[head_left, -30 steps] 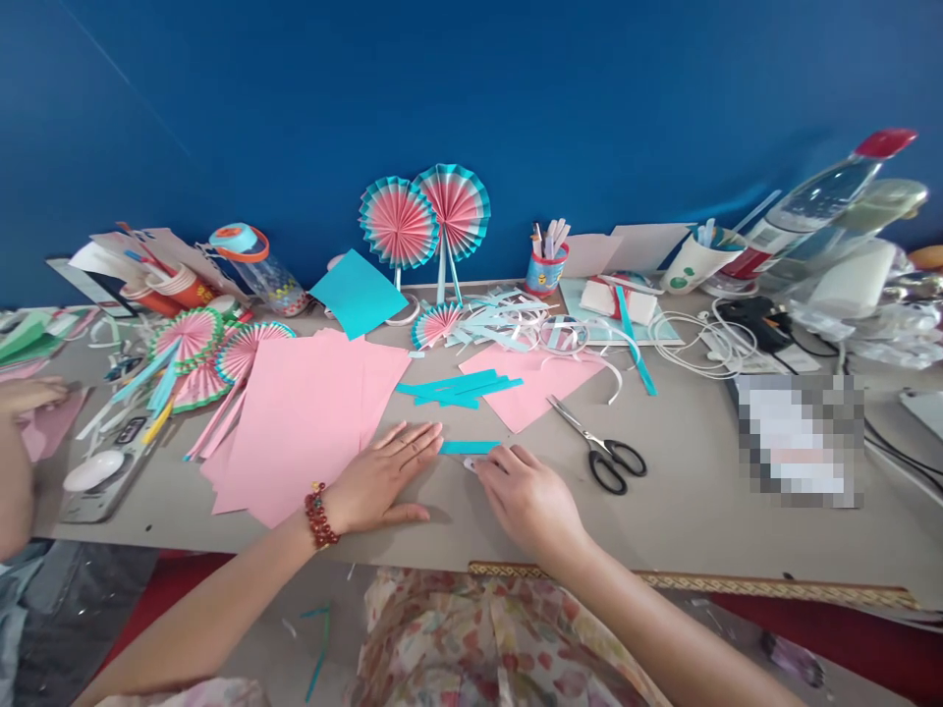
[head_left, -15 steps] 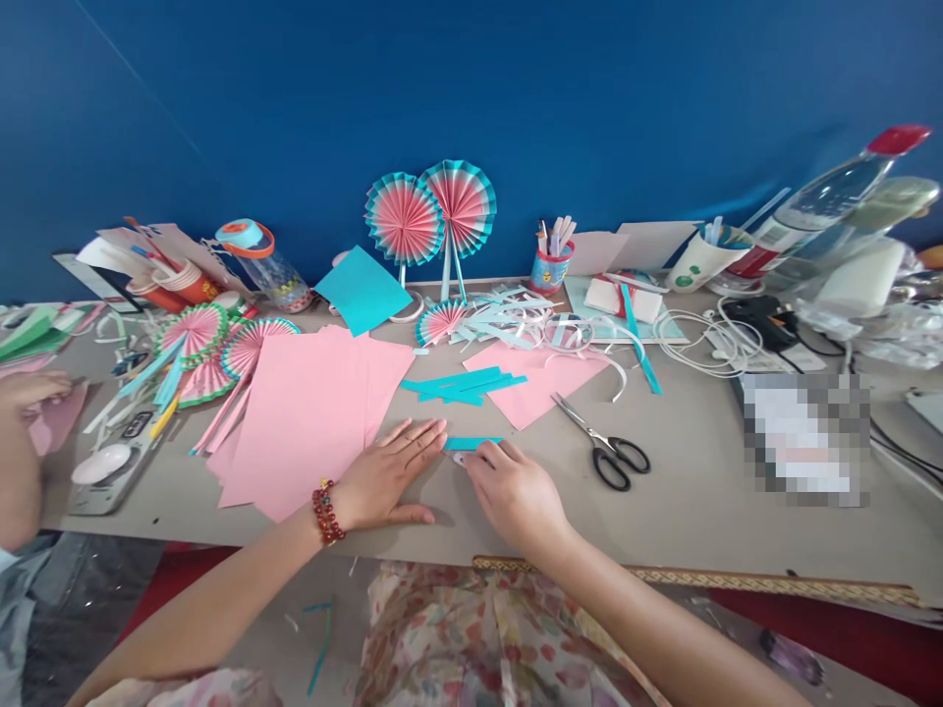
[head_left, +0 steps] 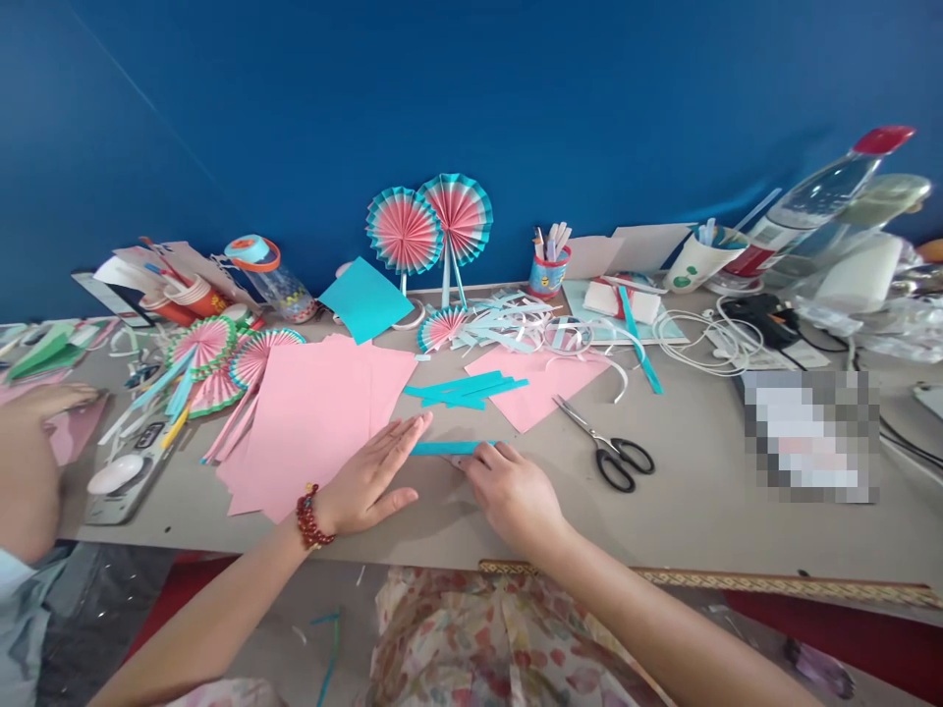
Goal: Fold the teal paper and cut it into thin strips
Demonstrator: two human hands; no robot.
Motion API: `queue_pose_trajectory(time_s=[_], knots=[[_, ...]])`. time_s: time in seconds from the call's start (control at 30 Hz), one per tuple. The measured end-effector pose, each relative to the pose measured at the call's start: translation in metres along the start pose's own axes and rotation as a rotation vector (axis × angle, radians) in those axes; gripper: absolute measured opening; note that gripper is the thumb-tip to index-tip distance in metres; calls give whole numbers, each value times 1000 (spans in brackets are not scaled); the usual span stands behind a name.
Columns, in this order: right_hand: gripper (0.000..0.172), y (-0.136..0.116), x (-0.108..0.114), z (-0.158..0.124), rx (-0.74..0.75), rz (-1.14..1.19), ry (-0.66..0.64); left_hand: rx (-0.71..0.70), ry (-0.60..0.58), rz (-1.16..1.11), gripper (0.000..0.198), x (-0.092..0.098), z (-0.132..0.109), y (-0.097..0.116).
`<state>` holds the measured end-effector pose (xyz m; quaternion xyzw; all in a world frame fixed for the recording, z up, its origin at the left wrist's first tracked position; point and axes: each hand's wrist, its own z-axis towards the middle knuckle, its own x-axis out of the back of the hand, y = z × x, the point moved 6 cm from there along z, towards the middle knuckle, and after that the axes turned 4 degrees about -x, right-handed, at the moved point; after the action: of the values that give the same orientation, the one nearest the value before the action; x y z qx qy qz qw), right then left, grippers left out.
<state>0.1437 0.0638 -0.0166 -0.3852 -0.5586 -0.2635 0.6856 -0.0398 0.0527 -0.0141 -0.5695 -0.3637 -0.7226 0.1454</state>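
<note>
A narrow blue paper strip [head_left: 446, 449] lies crosswise on the table in front of me. At its right part, my right hand [head_left: 508, 486] is closed, fingertips pressed together on the strip. A small pale sliver shows by the thumb tip, too small to name. My left hand [head_left: 368, 481] is open at the strip's left end, fingers stretched out and thumb apart, tilted beside the pink paper sheets [head_left: 313, 412]. Just beyond the hands lie several loose blue strips [head_left: 468, 389], partly over another pink sheet [head_left: 523, 403]. Black-handled scissors [head_left: 608, 447] rest to the right.
Folded paper fans [head_left: 404, 231] lean on the blue wall, near a blue square sheet [head_left: 366, 300]. White paper scraps [head_left: 508, 319], a brush cup [head_left: 548, 271], a cable [head_left: 699, 342] and a bottle [head_left: 810, 216] stand or lie behind. Another person's hand [head_left: 51, 403] is at left.
My left hand has shifted left and tilted up, uncovering more of the blue strip's left end. My right hand stays nearly in place on the strip. The view has shifted slightly.
</note>
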Motion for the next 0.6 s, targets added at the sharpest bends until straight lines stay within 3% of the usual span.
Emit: queue_pose_trajectory(time_s=[0.2, 0.6], knots=[[15, 2, -2, 1, -9, -23, 4, -19, -165, 87, 84, -20, -9, 2], [15, -6, -6, 4, 15, -28, 7, -27, -166, 99, 95, -22, -8, 1]])
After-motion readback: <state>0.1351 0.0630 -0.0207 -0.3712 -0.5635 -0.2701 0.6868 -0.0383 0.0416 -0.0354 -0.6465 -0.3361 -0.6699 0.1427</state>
